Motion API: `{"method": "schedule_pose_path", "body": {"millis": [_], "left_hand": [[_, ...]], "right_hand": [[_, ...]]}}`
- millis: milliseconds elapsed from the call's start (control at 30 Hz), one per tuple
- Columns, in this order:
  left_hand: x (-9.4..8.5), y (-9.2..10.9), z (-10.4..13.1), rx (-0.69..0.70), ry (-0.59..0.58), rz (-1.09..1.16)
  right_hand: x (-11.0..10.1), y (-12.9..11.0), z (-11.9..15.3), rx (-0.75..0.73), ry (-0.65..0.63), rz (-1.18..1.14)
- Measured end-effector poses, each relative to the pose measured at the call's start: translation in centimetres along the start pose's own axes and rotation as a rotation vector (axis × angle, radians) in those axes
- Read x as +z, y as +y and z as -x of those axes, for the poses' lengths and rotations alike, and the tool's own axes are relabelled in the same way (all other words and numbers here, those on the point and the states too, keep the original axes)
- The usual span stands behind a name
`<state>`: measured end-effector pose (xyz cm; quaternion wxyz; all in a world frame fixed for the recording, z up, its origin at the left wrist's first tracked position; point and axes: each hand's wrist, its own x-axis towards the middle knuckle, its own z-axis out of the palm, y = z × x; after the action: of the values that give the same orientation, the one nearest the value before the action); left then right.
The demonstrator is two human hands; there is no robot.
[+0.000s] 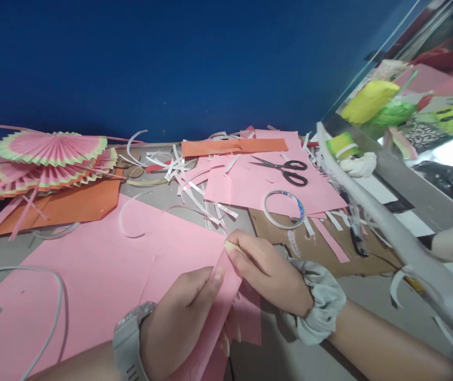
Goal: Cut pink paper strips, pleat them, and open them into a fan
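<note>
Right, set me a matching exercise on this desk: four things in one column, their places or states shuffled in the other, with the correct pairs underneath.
Column one
1. Scissors
2. Tape roll
3. Left hand
4. Right hand

Column two
A. Grips pink paper, with a pale scrunchie round the wrist
B. Ring-shaped, with blue on its inner side
C. Grips the same paper, with a grey watch on the wrist
D. Black-handled, lying on a pink sheet

Right pairs: 1-D, 2-B, 3-C, 4-A

Deep blue wall point(195, 69), grey tabletop point(286, 357)
</note>
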<state>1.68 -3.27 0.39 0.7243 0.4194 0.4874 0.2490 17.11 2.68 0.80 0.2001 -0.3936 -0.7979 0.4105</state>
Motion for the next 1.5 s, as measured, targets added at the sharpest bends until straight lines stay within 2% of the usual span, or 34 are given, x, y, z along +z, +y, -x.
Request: {"method": "schedule_pose_path", "body": {"millis": [233,500,900,1267,1500], "left_hand": [[0.2,0.3,-0.1,-0.007,0.013,0.018],[-0.1,-0.1,-0.2,-0.044,-0.001,0.063],[0.2,0.0,-0.2,-0.013,-0.007,0.036],[0.2,-0.6,-0.5,-0.007,0.076,-0.049],[0.1,0.5,-0.2,0.041,0.052,-0.1]], "right_hand": [[0.0,-0.1,0.0,0.006,0.002,-0.045],[-0.1,-0.3,-0.1,0.032,-0.007,-0.153],[-0.3,-0.2,-0.2,0.065,-0.011,-0.051],[0.2,-0.3,-0.3,0.044,0.021,-0.071],[0.4,-0.3,-0.2,0.034,0.074,-0.072]]}}
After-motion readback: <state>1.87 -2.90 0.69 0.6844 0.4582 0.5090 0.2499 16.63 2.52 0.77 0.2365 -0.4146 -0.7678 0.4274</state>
